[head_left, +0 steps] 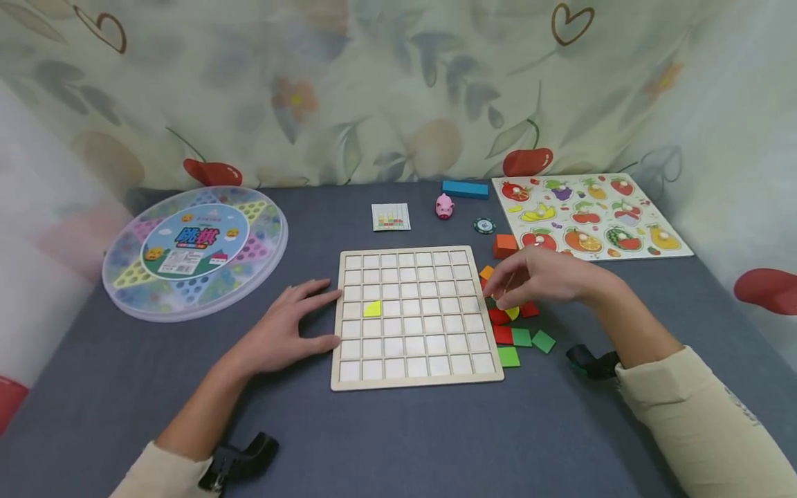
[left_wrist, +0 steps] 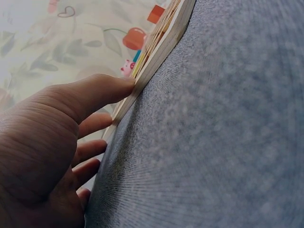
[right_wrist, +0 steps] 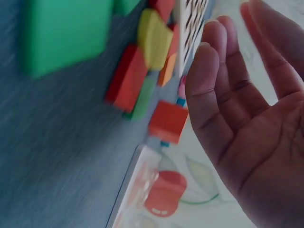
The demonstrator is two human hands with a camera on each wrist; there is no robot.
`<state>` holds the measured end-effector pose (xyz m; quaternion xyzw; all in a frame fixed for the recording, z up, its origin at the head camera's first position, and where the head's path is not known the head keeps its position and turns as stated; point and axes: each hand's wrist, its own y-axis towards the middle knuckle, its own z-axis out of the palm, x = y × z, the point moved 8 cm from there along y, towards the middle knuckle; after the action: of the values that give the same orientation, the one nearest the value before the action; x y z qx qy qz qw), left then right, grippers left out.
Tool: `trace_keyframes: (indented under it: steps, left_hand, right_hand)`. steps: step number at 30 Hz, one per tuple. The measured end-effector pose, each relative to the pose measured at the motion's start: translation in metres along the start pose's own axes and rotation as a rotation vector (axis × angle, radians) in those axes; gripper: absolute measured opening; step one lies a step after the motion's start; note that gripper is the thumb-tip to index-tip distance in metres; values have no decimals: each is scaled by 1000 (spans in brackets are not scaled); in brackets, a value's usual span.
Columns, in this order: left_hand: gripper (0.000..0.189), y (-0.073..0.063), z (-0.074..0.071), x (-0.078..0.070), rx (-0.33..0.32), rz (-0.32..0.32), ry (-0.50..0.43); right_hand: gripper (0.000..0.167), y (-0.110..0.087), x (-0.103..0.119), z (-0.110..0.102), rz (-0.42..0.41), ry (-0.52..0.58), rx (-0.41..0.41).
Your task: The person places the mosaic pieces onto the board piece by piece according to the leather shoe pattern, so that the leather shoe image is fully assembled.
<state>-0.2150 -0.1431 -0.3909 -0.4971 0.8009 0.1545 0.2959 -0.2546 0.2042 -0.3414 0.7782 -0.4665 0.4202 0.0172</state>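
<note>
A square wooden grid board lies flat on the dark cloth, with one yellow rounded tile in a cell on its left side. Against the board's left edge rest the thumb and fingertips of my left hand, fingers extended and spread. My right hand hovers at the right edge, over a pile of loose tiles, its fingers loosely bent and nothing seen between them. Among those tiles are a red one, a green one and a light green one; a yellow tile shows in the right wrist view.
Behind the pile sits an orange block, near a fruit picture board. A patterned card, pink pig figure, blue block and round chip stand at the back. Far left is a round game case.
</note>
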Motion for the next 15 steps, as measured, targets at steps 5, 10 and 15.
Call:
trace_keyframes:
  steps: [5, 10, 15]
  left_hand:
    - [74, 1, 0, -2, -1, 19, 1]
    - [74, 0, -2, -1, -10, 6, 17]
    - [74, -1, 0, -1, 1, -1, 13]
  right_hand:
    - [26, -10, -18, 0, 45, -17, -6]
    - [25, -12, -27, 3, 45, -37, -17]
    - [26, -11, -30, 4, 56, -46, -26]
